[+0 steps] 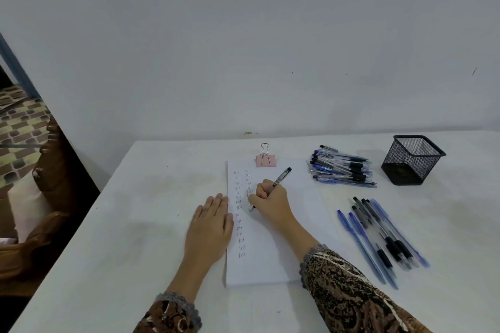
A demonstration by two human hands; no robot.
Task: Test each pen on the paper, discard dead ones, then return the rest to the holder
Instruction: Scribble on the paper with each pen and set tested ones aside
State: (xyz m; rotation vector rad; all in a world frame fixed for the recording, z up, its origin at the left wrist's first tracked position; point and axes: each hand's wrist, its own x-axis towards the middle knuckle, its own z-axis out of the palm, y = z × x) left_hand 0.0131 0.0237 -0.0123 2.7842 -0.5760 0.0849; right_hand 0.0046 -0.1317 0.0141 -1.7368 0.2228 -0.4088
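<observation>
Mesh holder [411, 163] near pen pile [342, 166], right hand [270, 201] gripping pen [282, 176]

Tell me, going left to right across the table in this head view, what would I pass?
First the left hand → the paper → the far pile of pens → the mesh holder.

A white surface [130, 224] runs up to a plain pale wall [243, 48]. Near its far edge a pink binder clip [266, 160] lies flat, its wire handle pointing toward the wall. A small brownish mark [247, 133] shows at the foot of the wall. To the left stands carved dark wooden furniture [51, 165], with a patterned tiled floor [19, 121] and a dark door frame [10, 62] beyond.
</observation>
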